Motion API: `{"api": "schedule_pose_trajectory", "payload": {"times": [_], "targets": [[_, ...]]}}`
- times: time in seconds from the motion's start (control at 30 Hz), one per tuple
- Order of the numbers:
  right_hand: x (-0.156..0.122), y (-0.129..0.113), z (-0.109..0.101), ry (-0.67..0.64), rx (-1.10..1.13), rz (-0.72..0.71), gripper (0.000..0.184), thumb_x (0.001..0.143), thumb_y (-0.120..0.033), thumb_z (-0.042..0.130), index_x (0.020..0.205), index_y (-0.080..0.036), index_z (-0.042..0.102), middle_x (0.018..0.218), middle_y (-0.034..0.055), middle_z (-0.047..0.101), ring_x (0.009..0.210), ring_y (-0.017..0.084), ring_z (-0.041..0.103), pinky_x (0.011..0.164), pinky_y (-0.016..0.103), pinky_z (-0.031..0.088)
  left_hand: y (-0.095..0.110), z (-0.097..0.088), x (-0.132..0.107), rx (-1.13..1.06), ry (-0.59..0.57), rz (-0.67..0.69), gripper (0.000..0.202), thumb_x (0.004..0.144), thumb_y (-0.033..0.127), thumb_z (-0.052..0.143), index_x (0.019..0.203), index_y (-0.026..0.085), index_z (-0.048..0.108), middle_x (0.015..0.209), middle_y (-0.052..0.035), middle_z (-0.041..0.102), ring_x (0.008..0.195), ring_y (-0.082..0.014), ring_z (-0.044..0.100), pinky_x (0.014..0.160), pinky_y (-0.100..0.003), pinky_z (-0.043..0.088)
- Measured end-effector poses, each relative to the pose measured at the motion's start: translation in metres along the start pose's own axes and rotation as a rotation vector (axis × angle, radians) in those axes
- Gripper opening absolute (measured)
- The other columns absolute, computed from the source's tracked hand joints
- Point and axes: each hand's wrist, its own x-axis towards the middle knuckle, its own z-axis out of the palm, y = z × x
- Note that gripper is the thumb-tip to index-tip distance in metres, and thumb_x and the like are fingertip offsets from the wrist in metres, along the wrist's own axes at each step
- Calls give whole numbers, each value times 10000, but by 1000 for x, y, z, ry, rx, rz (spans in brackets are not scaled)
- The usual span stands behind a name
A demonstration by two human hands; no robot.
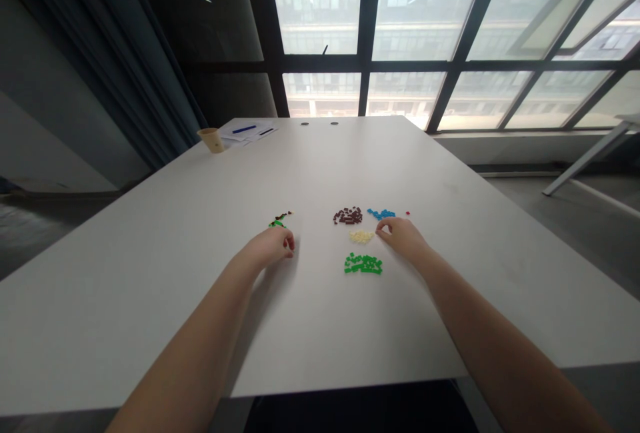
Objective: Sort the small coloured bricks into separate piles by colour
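Note:
Small plastic building bricks lie on a white table in loose piles sorted by colour. My right hand (pixel 403 236) is closed in a pinch at the right edge of the cream brick pile (pixel 361 238); whatever sits between its fingertips is too small to make out. Just behind it lies the blue brick pile (pixel 383 214). My left hand (pixel 270 246) rests with curled fingers in front of a small group of joined green and dark brown bricks (pixel 279 220), hiding part of it. What those fingers hold, if anything, I cannot see.
Dark brown bricks (pixel 349 216) and green bricks (pixel 363 264) form two more piles between my hands. One red brick (pixel 407 213) lies alone at the right. Farther back on the white table (pixel 320 166) are a paper cup (pixel 213 140), papers, and a blue pen (pixel 245 129).

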Motion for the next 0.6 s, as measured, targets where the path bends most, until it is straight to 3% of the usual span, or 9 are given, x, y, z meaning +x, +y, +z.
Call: {"api": "schedule_pose_trajectory", "payload": {"times": [0.2, 0.43, 0.6], "targets": [[2, 3, 0, 14, -6, 0, 152, 741, -263, 527, 765, -204, 666, 673, 27, 583, 596, 128, 485, 556, 236, 331, 2, 0, 0, -9, -2, 8, 135, 626, 198, 552, 716, 172, 650, 764, -48, 633, 699, -167, 559, 609, -243, 390], [0, 1, -2, 2, 4, -3, 151, 735, -245, 522, 770, -202, 662, 679, 22, 581, 591, 121, 477, 559, 232, 329, 13, -4, -6, -138, 165, 91, 118, 652, 167, 462, 688, 162, 574, 697, -36, 605, 622, -141, 525, 565, -239, 371], [0, -1, -1, 3, 17, -7, 153, 732, -250, 518, 766, -204, 659, 686, 21, 578, 597, 121, 473, 560, 231, 329, 18, 3, -3, -222, 227, 189, 89, 641, 149, 452, 660, 169, 536, 645, -8, 561, 588, -124, 501, 548, -233, 366]]}}
